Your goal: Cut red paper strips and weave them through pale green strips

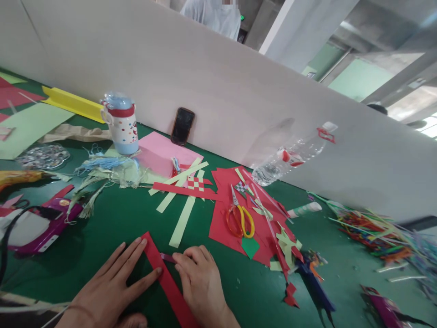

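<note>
My left hand (119, 278) lies flat with its fingers spread, the fingertips pressing on a long red paper strip (172, 291). The strip runs slantwise across the green tabletop towards me. Beside its right edge, my right hand (201, 282) pinches a slim purple tool (167, 258) between thumb and fingers. The tool's tip is at the strip's edge; its exact kind is hard to make out. Beyond the hands are pale green paper strips (182, 221) and a small red-and-white woven paper piece (195, 183). Scissors (241, 222) with red and yellow handles rest on red paper (220, 223).
A purple glue gun (64, 221) with a black cable lies at left. A cup (124, 130), a phone (183, 126) and a plastic bottle (290, 157) stand along the partition (218, 91). Coloured strands (378, 232) are heaped at right. A person (213, 16) is behind the partition.
</note>
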A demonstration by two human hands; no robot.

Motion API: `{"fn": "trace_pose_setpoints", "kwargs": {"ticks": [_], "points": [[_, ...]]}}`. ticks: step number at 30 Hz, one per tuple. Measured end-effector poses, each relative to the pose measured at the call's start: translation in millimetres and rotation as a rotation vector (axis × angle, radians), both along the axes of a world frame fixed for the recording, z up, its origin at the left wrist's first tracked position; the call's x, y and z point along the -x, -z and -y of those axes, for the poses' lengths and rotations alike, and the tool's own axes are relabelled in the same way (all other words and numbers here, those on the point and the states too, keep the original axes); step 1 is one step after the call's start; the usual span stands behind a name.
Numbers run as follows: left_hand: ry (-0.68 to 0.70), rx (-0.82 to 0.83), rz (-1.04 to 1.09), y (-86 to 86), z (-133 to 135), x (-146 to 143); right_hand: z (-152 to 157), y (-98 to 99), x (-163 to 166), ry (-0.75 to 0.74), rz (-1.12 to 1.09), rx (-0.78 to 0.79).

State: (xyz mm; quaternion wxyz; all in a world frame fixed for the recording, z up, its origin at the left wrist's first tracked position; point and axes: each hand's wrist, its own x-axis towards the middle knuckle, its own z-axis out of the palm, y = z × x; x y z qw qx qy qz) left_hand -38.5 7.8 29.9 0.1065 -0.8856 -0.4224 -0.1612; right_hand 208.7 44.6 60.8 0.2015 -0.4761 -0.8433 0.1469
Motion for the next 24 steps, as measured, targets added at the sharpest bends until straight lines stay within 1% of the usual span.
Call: {"fn": "trace_pose_setpoints", "kwargs": {"ticks": [6, 9, 16, 22, 24], "points": [[0.001, 0.018, 0.029, 5.1, 1, 0, -1, -0.5, 5, 0.009, 0.018, -0.016], [-0.048, 0.061, 0.08, 4.0, 1, -3, -2, -1.6, 6, 0.007, 0.024, -0.026], [-0.08, 0.107, 0.123, 0.6, 1, -5, -3, -2.0, 7, 0.01, 0.016, -0.035], [-0.034, 0.097, 0.081, 9.1, 2, 0, -6, -2.1, 8, 0.018, 0.011, -0.04], [-0.041, 0.103, 0.08, 11.8, 3, 1, -7, -2.6, 8, 0.022, 0.012, -0.038]]}}
